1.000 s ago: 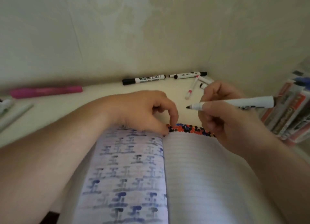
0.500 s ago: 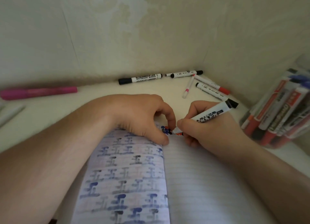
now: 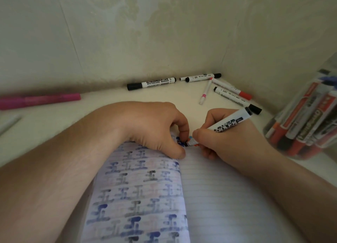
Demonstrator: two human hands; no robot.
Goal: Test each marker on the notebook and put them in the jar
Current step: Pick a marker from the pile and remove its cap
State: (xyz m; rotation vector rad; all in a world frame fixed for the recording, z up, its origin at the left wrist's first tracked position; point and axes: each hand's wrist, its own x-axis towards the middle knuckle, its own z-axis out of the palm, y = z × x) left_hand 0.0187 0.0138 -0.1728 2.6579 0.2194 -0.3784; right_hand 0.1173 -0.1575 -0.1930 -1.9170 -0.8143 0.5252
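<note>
The right hand was curled in a writing grip around a white marker, its tip touching the top of the notebook's lined right page. The left hand pressed down on the left page, fingers bent, holding nothing. The marker slanted up and to the right. The jar of markers stood near, right of the notebook.

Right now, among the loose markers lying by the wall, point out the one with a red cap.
It is the slim red-capped marker in the far right corner. Beside it lie black-capped markers and a small pink-banded one.
</note>
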